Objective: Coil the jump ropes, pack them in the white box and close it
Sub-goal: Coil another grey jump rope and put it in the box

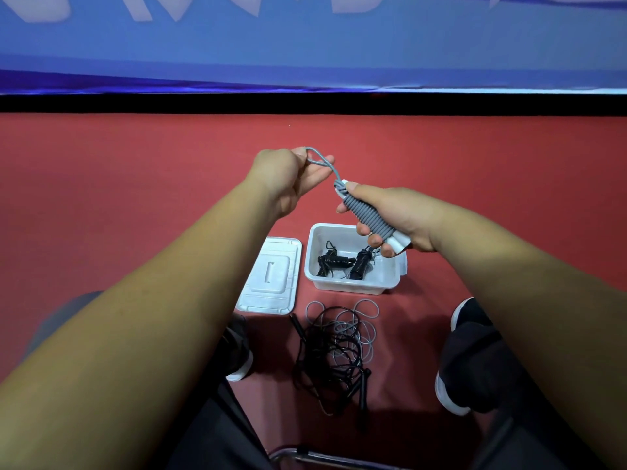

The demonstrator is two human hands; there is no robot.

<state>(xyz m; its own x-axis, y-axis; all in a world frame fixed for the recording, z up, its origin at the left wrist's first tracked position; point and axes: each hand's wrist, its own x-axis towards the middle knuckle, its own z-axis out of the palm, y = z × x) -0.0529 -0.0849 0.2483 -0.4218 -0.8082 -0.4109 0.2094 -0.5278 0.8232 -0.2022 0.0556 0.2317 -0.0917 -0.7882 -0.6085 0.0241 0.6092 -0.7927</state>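
My right hand (395,217) grips the white handles of a grey jump rope (368,217), whose cord is wound tightly round them. My left hand (288,178) pinches the last loop of that grey cord, up and to the left of the bundle. Below my hands the open white box (353,284) stands on the red floor with two coiled black ropes (342,262) inside. Its white lid (271,276) lies flat to the left of it. A loose tangle of black and grey ropes (336,347) lies on the floor in front of the box.
My two black shoes with white soles (464,361) rest on either side of the tangle. A metal chair rail (305,454) shows at the bottom edge. A black strip and a blue banner (305,45) close off the far side of the red floor.
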